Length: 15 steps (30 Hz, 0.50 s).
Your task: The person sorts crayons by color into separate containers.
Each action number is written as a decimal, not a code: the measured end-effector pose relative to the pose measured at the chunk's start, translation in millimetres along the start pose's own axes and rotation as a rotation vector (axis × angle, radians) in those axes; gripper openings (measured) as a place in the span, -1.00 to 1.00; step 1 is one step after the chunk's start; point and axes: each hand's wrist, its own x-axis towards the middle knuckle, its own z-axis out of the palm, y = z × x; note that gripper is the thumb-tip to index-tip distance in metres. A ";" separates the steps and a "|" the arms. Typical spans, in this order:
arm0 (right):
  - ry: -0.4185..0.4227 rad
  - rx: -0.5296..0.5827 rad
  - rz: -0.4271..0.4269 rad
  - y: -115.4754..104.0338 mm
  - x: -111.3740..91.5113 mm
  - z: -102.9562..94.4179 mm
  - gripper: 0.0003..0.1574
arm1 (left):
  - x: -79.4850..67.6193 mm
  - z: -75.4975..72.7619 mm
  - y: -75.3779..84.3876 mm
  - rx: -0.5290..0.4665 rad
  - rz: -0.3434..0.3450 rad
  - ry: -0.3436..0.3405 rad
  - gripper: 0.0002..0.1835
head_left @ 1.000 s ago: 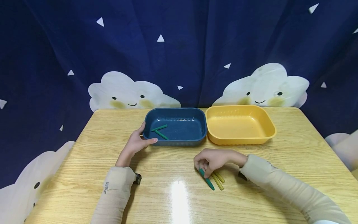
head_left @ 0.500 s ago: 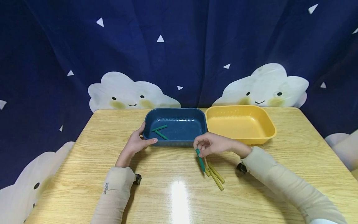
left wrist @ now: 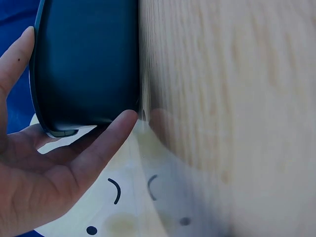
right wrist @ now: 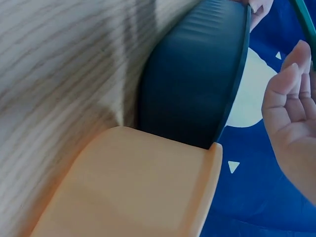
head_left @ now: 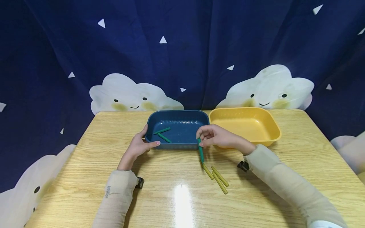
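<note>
Fingers point(head_left: 203, 129) of my right hand point(head_left: 217, 135) are pinching a green crayon point(head_left: 201, 153) by its upper end, so they're pretty narrow, and the crayon points down just right of centre in the frame. It's by the right end of the blue bin point(head_left: 176, 146), and its lower tip lines up with one of the yellow crayons point(head_left: 220, 182); can't tell if they touch. Three of those yellow ones lie on the wooden surface point(head_left: 159, 199), below my right hand in the frame.

My left hand point(head_left: 138, 147) is left of centre, spread wide around the bin's front left corner, thumb along the front wall. Two more green crayons point(head_left: 164, 137) lie inside that bin, toward its left, with their left ends close together. Yellow bin point(head_left: 242, 125) sits right beside it, farther right in the frame. Behind everything hangs a navy curtain point(head_left: 185, 57) with smiley clouds point(head_left: 125, 88) on it.
</note>
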 end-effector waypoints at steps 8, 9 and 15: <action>0.148 0.052 0.021 -8.3 9.1 -5.1 -0.79 | 7.5 -1.6 -11.6 -0.005 -0.010 0.005 0.04; 0.164 0.058 0.019 -9.7 10.3 -5.8 -0.78 | 9.7 -1.6 -15.2 -0.003 -0.010 0.009 0.04; 0.209 0.041 0.015 -15.0 18.1 -10.2 -0.80 | 12.5 -0.9 -20.5 0.022 0.005 0.025 0.05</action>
